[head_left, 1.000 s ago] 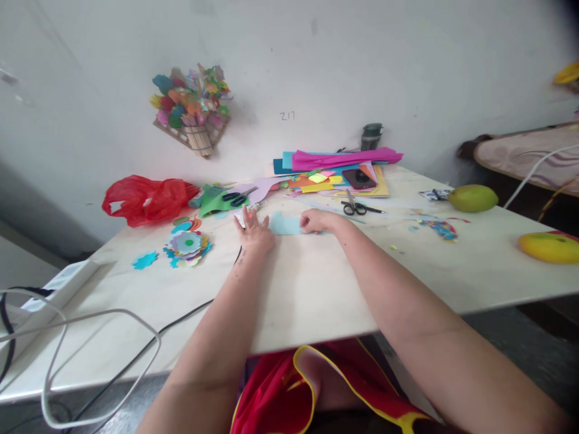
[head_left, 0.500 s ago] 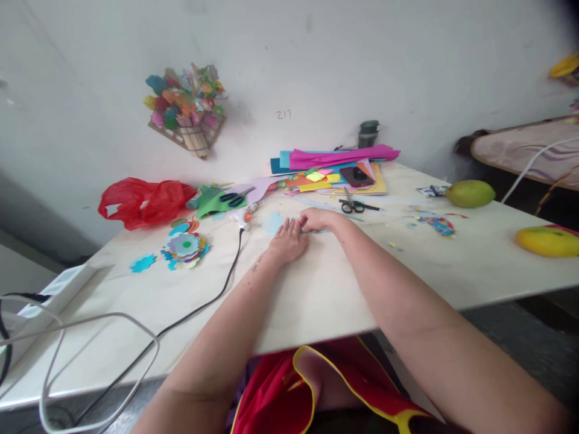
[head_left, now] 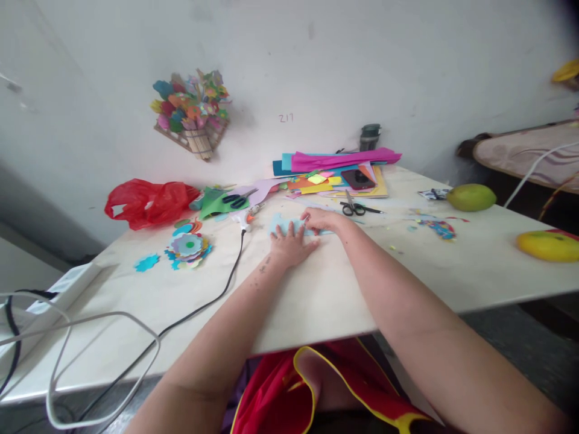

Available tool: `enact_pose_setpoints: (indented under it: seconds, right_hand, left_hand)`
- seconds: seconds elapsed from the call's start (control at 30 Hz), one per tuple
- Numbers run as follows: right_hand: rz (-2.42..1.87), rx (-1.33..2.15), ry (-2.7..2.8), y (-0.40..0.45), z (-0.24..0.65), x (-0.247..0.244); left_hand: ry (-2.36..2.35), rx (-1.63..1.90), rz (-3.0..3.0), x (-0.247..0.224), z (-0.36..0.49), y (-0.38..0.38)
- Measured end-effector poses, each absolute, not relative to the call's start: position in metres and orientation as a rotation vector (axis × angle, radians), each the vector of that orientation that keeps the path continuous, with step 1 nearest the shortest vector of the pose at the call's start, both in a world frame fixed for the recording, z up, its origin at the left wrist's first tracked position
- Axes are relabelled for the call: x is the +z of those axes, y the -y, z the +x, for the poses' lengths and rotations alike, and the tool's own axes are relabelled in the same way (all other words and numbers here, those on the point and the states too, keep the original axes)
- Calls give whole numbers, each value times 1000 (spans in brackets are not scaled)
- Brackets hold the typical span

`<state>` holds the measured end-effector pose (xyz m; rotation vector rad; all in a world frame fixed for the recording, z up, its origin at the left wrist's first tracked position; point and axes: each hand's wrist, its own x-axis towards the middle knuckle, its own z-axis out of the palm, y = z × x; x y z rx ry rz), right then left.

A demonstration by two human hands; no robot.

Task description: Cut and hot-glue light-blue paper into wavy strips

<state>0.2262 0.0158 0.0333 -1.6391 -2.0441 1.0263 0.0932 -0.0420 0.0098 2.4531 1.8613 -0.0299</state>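
Note:
A pale blue sheet of paper (head_left: 275, 223) lies flat on the table, partly covered by my hands. My left hand (head_left: 291, 244) presses on its lower part, palm down with fingers spread. Just to the right, my right hand (head_left: 320, 221) is closed in a pinch over the sheet's right part. Something thin and light shows at its fingertips, too small to name. A white glue gun (head_left: 243, 220) with a black cord rests left of the paper. Black-handled scissors (head_left: 352, 208) and a dark pen (head_left: 374, 210) lie beyond my right hand.
Stacked paper flowers (head_left: 189, 248) and a blue cutout (head_left: 147, 263) sit left, near a red plastic bag (head_left: 151, 202). Coloured sheets (head_left: 344, 160), a phone (head_left: 358, 178) and dark-blue scissors (head_left: 239, 198) lie at the back. Mangoes (head_left: 471, 198) are right; a power strip (head_left: 67, 295) is left.
My left hand's fingers have spread apart, the thumb reaching to the right below my right hand. My right hand stays pinched at nearly the same place. The view has shifted slightly.

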Motion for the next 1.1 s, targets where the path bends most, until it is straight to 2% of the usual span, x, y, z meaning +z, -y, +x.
enact_pose_setpoints:
  seconds: [0.3, 0.5, 0.63, 0.87, 1.1]
  right_hand:
    - [-1564, 1149, 1951, -16, 229, 33]
    - [-1605, 988, 2111, -17, 227, 30]
    - [-1491, 963, 2003, -12, 230, 23]
    - [-1329, 1131, 1853, -9, 240, 15]
    - [-1281, 1206, 1704, -7, 240, 15]
  left_hand:
    - [-1921, -48, 2438, 13, 67, 38]
    - [-1911, 15, 2423, 6, 61, 36]
    - [-1873, 97, 2492, 1, 58, 33]
    - [-1645, 460, 2730, 0, 55, 27]
    - [-1519, 811, 2655, 0, 54, 12]
